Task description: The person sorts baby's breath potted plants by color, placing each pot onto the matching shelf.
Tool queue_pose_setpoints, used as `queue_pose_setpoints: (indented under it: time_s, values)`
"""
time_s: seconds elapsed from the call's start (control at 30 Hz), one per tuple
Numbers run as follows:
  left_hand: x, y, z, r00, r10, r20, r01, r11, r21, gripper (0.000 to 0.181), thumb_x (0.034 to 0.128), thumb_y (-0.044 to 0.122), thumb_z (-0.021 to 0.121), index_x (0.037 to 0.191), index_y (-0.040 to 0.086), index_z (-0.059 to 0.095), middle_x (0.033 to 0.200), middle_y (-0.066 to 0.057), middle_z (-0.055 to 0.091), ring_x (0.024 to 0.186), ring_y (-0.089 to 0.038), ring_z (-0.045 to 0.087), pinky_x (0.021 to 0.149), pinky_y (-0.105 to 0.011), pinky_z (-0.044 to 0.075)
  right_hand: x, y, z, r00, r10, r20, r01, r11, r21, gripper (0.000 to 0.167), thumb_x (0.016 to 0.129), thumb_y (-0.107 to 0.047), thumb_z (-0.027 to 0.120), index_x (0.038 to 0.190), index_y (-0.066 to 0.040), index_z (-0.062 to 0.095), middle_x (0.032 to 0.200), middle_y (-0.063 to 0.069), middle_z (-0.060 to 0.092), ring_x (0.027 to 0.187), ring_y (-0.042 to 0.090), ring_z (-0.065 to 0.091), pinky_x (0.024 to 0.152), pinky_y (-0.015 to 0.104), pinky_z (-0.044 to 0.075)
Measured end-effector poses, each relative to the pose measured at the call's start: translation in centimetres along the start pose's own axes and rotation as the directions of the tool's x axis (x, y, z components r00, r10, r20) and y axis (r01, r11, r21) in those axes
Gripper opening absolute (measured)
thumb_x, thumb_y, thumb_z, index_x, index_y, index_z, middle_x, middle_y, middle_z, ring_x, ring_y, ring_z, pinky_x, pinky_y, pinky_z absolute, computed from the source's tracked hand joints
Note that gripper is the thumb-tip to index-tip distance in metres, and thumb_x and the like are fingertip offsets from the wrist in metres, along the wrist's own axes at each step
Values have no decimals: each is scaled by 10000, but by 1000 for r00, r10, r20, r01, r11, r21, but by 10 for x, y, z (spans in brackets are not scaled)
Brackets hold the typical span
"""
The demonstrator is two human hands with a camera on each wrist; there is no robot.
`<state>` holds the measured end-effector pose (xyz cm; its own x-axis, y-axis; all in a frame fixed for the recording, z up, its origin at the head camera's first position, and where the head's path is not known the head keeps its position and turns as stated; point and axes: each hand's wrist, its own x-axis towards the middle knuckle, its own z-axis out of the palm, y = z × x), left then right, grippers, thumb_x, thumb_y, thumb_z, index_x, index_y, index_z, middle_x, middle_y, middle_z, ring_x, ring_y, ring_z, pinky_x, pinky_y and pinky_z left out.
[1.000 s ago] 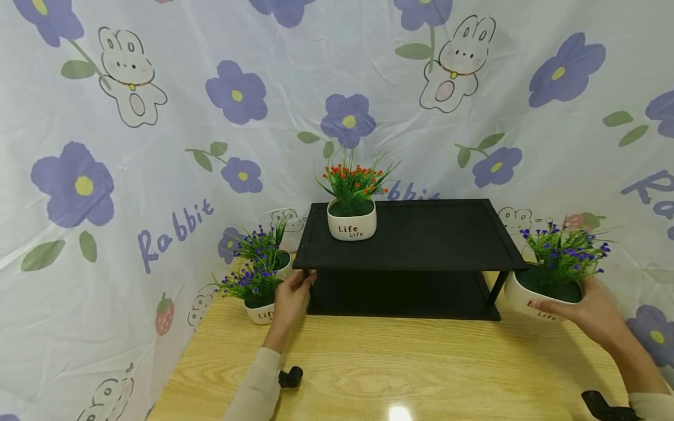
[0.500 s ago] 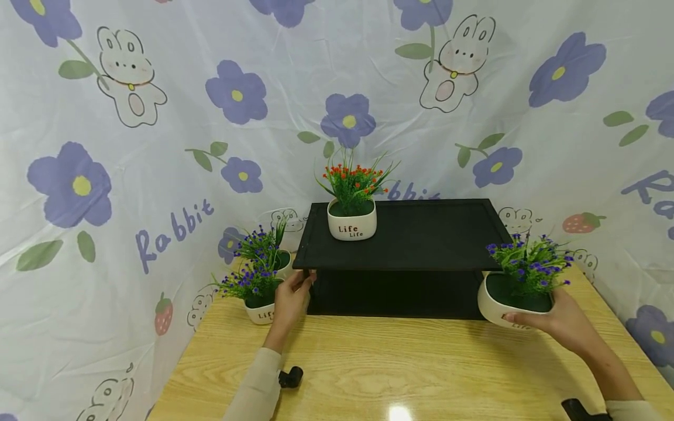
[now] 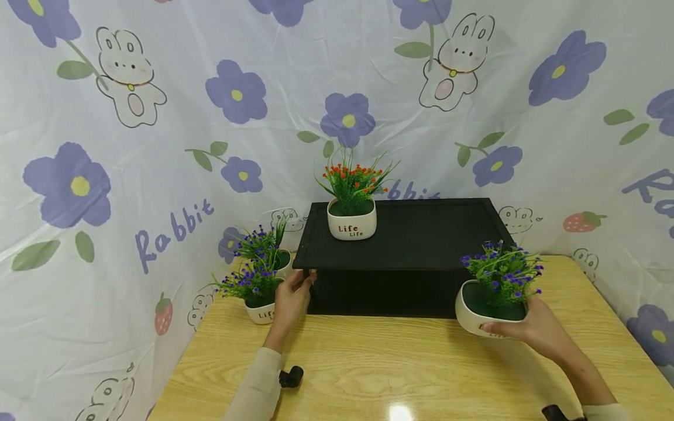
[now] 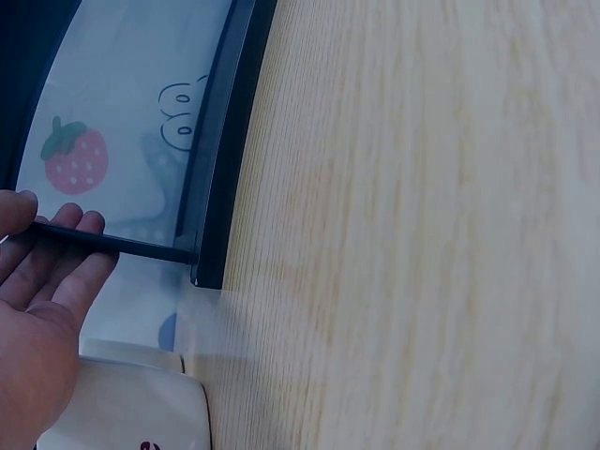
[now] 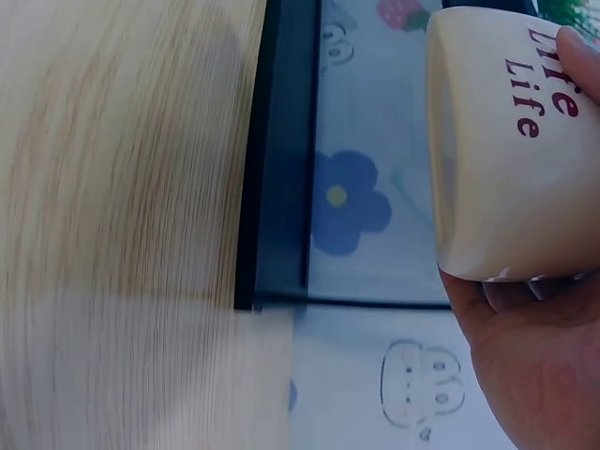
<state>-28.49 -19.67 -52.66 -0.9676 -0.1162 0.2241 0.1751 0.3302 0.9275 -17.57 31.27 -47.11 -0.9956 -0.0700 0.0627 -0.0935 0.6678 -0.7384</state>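
A pale cloth (image 3: 174,35) printed with rabbits, purple blooms, strawberries and the word "Rabbit" hangs behind a wood-grain desk (image 3: 368,356), with a bright glare near its front. On the desk stands a black two-tier shelf (image 3: 432,234).

The person's right hand (image 3: 544,330) has its grip clamped on a white pot (image 5: 516,178), thumb over the front near the "Life" lettering, with fingers beneath it in the right wrist view. The pot is off the desk, in front of the shelf's right front corner in the head view, somewhat tilted; purple flowers (image 3: 502,272) and green leaves rise from it.

The left hand (image 3: 289,298) grips the thin front post (image 4: 141,247) at the shelf's left end, thumb on one side and fingers on the other.

A red-flowered pot (image 3: 351,225) stands upright on the upper tier, toward the left. Left of the shelf, two more purple-flowered pots sit on the desk: the near pot (image 3: 260,314) just beside the left hand, and the far pot (image 3: 285,267) behind it, partly hidden. A light sleeve (image 3: 255,383) covers the left forearm, with a black mount (image 3: 291,377) at the wrist.
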Motion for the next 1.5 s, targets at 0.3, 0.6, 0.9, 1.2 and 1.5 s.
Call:
queue_pose_setpoints:
  time_s: [0.3,0.6,0.9,1.2,1.5]
  values:
    - [2,0,0,1000,9,-9,-9,1000,11,314,1083,186,650,1381,117,724,1336,-135,752,1255,-351,709,1091,-570,548,7,-22,27,996,-92,12,91,995,39,1087,787,-357,958,1636,-43,356,1476,244,609,1283,385,613,984,507,537]
    - [1,-1,0,1000,-3,3,3,1000,18,291,1087,222,649,1350,136,740,1301,-107,770,1228,-310,724,1085,-542,557,18,-42,61,990,-103,94,97,993,73,1143,743,-415,973,1550,140,383,1136,233,743,980,276,711,855,439,586]
    - [1,-3,0,1000,-10,9,10,1000,5,286,1086,228,652,1333,123,749,1290,-104,774,1220,-306,729,1085,-542,558,29,-65,91,979,-157,129,149,986,72,1233,721,-497,972,1567,151,352,1452,336,593,1349,497,591,1065,656,526]
    - [0,-3,1,1000,-7,8,7,1000,16,306,1089,210,644,1374,132,726,1305,-109,768,1229,-298,727,1089,-508,567,40,-76,121,970,-137,200,115,987,114,1304,714,-513,973,1559,218,300,1560,441,420,1432,582,479,1105,682,492]
    - [0,0,1,1000,-8,-1,8,1000,-2,296,1084,193,651,1361,129,735,1301,-117,769,1236,-315,724,1098,-537,554,55,-84,151,966,-170,195,135,974,181,1287,703,-529,981,1583,157,339,1580,357,465,1468,504,481,1164,656,453]
